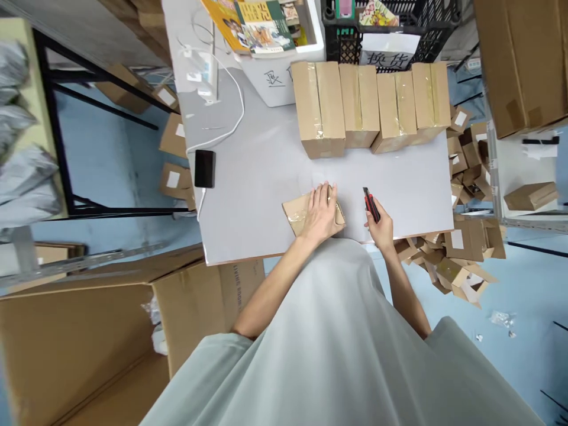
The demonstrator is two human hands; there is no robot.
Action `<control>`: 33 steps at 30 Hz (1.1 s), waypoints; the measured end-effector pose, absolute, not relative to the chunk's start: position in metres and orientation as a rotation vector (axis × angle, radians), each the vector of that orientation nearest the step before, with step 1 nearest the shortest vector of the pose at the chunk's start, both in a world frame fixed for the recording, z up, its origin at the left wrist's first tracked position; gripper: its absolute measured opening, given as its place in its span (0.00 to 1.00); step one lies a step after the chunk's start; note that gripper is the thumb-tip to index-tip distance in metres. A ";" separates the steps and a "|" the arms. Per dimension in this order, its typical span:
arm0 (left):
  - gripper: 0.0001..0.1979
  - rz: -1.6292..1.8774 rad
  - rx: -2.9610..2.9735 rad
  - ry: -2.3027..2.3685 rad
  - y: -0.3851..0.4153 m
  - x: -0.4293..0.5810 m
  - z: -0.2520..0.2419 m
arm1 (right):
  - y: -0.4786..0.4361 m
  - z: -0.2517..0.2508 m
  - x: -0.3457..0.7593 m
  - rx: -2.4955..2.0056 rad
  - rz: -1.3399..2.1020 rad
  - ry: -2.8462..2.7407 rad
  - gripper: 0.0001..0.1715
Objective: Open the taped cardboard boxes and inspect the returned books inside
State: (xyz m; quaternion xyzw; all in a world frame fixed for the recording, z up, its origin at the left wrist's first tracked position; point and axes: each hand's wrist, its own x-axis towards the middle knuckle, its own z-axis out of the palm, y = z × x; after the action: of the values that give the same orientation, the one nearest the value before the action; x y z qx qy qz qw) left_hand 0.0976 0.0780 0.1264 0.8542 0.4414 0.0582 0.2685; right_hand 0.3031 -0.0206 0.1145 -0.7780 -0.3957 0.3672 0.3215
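Note:
Close to the table's front edge lies a small brown cardboard box (pixel 295 214) with shiny clear tape on it. My left hand (pixel 317 216) rests on top of this box, fingers stretched out flat and pointing away from me, hiding much of its upper face. To the right, my right hand (pixel 380 228) is wrapped around a red and black utility knife (pixel 371 205). The knife points away from me, tip up and slightly left, apart from the box. Whether its blade is out is too small to tell.
Four taped cartons (pixel 319 109) stand in a row at the back, before a white bin (pixel 275 77) with booklets and a black crate (pixel 393 41). A phone (pixel 205 168) and power strip (pixel 208 77) lie left. Opened boxes (pixel 465 242) cover the floor right; a big carton (pixel 190 319) stands front left.

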 end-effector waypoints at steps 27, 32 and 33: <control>0.80 0.334 1.909 1.235 0.085 -0.031 0.098 | -0.014 0.060 0.322 -1.891 0.921 -0.757 0.52; 0.81 0.327 1.768 1.235 0.084 -0.056 0.074 | -0.005 0.043 0.291 -1.861 0.984 -0.736 0.55; 0.81 0.315 1.759 1.246 0.085 -0.057 0.069 | -0.005 0.042 0.287 -1.871 0.975 -0.744 0.54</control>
State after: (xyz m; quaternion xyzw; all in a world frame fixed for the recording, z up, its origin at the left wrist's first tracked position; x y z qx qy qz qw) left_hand -0.0573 0.0854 0.0691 0.7157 0.5068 0.1282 0.4630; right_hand 0.2871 -0.0052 0.0422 -0.7521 -0.2991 0.3922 0.4370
